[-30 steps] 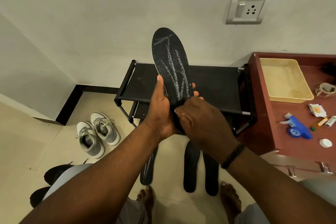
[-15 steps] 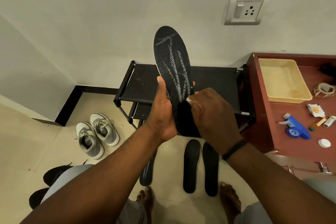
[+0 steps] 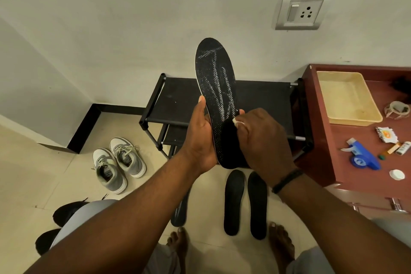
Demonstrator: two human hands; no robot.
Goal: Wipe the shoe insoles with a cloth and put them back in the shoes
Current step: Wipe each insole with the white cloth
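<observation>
our left hand [image 3: 200, 138] grips a long black mesh-textured insole [image 3: 216, 95] upright. our right hand [image 3: 262, 138] pinches a dark cloth [image 3: 231, 138] against its lower half.

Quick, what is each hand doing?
Left hand: holding the long black mesh insole.
Right hand: pinching a small white cloth against it.

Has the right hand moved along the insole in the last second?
Yes. The right hand has slid up the insole, toward the wall socket.
</observation>
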